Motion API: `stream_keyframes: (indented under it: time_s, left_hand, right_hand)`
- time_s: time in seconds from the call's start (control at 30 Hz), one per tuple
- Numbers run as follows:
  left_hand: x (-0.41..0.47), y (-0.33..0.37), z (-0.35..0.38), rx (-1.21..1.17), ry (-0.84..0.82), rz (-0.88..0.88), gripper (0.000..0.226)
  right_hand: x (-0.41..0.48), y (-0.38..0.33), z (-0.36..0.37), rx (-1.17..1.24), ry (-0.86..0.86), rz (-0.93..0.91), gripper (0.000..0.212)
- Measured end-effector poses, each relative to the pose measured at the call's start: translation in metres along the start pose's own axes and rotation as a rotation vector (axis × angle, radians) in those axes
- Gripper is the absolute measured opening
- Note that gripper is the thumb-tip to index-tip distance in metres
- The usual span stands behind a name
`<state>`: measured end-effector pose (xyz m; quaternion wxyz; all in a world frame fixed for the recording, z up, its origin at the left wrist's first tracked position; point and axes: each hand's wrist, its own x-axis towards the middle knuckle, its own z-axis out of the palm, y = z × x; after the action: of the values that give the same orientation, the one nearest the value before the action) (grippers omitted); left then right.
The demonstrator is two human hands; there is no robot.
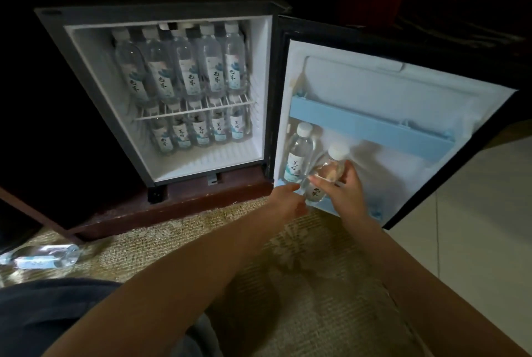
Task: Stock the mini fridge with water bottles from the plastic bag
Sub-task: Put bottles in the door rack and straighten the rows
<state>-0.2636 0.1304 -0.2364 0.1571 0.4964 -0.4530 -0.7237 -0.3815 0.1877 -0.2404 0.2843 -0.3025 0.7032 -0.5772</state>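
Clear plastic bottle (325,176) is tilted, white cap leaning up and to the right, base down at the bottom door shelf (374,211) of the mini fridge (86,74). Right hand (344,191) has its fingers curled round the middle of it from the right side, so that one's clearly doing the carrying. Left hand (288,201) sits just beside the base on the left, fingers reaching at the bottom of it or the rail, too blurry for me to say if it's gripping or just steadying. Standing bottle (299,152) is upright in the same door shelf, right up against the held one's left side. So imo it all comes down to swinging the long axis upright and dropping the base behind the rail, to the right of the standing one, where there looks to be room. Wire shelf (195,110) inside looks packed. Loose bottle (43,256) lies on its side on the carpet (178,230), far left, nearer the left hand. No bag in view
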Motion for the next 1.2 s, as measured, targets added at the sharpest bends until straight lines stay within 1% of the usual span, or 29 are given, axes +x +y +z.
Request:
stream_keyframes:
  time_s: [0.17,0.33,0.47,0.6,0.7,0.87,1.03,1.1,1.2]
  left_hand:
    - [0.008,0.005,0.019,-0.158,-0.071,-0.095,0.05]
    - [0.018,0.008,0.027,-0.156,-0.157,-0.089,0.064]
    - [0.023,0.006,0.025,-0.19,-0.176,-0.077,0.071]
    - [0.027,0.003,0.024,-0.174,-0.191,-0.073,0.071]
    - [0.029,0.0,0.024,-0.203,-0.189,-0.084,0.067]
    - [0.035,-0.002,0.024,-0.222,-0.206,-0.083,0.059]
    - [0.043,-0.003,0.022,-0.259,-0.206,-0.086,0.064]
    - [0.045,-0.004,0.022,-0.282,-0.219,-0.078,0.067]
    - [0.045,-0.004,0.023,-0.288,-0.253,-0.065,0.066]
  right_hand:
    - [0.014,0.008,-0.012,-0.014,0.069,-0.077,0.065]
    - [0.029,0.017,-0.009,-0.091,0.103,-0.098,0.071]
    - [0.04,0.02,-0.003,-0.127,0.109,-0.087,0.07]
    - [0.05,0.028,0.001,-0.181,0.091,-0.075,0.074]
    - [0.051,0.031,0.003,-0.206,0.089,-0.08,0.082]
    - [0.055,0.033,0.01,-0.176,0.118,-0.113,0.074]
    - [0.057,0.032,0.016,-0.154,0.174,-0.085,0.072]
    - [0.056,0.033,0.018,-0.16,0.18,-0.093,0.073]
    - [0.054,0.036,0.02,-0.16,0.177,-0.095,0.074]
